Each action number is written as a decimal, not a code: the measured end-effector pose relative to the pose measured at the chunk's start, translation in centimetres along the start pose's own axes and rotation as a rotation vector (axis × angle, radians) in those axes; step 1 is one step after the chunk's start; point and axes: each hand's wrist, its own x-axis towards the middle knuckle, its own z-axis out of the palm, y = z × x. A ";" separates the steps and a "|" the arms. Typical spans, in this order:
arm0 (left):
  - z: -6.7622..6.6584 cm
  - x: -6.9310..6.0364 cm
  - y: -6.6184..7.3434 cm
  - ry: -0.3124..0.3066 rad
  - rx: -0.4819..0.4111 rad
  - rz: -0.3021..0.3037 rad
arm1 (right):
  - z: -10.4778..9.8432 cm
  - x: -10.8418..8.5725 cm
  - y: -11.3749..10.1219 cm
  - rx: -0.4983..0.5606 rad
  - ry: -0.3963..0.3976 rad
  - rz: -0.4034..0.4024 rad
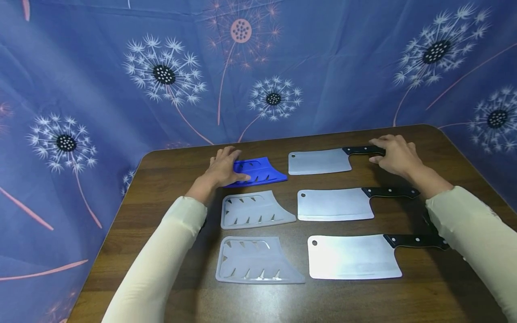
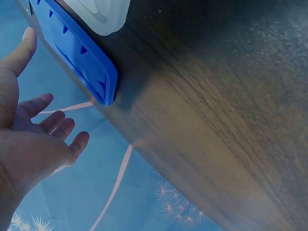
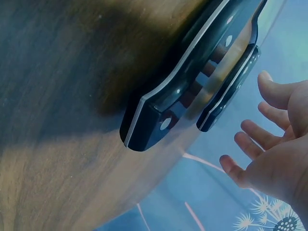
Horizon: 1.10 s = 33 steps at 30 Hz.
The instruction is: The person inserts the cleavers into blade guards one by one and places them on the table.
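Observation:
My left hand (image 1: 223,168) hovers at the left end of a blue plastic blade cover (image 1: 263,171), fingers spread; the left wrist view shows a gap between the hand (image 2: 36,132) and the cover (image 2: 79,53). At the back right, my right hand (image 1: 397,154) is over the handle end of the farthest cleaver (image 1: 319,162). In the right wrist view its fingers are loosely bent and apart from the black handle (image 3: 228,91). That cleaver lies flat, blade to the left, close to the blue cover.
Two translucent white blade covers (image 1: 252,210) (image 1: 256,262) lie in a column nearer the front. Beside them lie two more cleavers (image 1: 335,205) (image 1: 351,258), handles to the right, under my right forearm. A blue dandelion-print cloth (image 1: 315,67) hangs behind the wooden table (image 1: 250,305).

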 end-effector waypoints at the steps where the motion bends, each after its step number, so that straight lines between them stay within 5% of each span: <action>1: 0.0 0.1 0.0 -0.005 0.003 -0.001 | 0.0 0.0 0.0 0.000 0.001 -0.001; 33: 0.9 1.3 1.1 -0.112 0.007 -0.019 | 0.5 2.0 0.3 -0.033 -0.047 0.001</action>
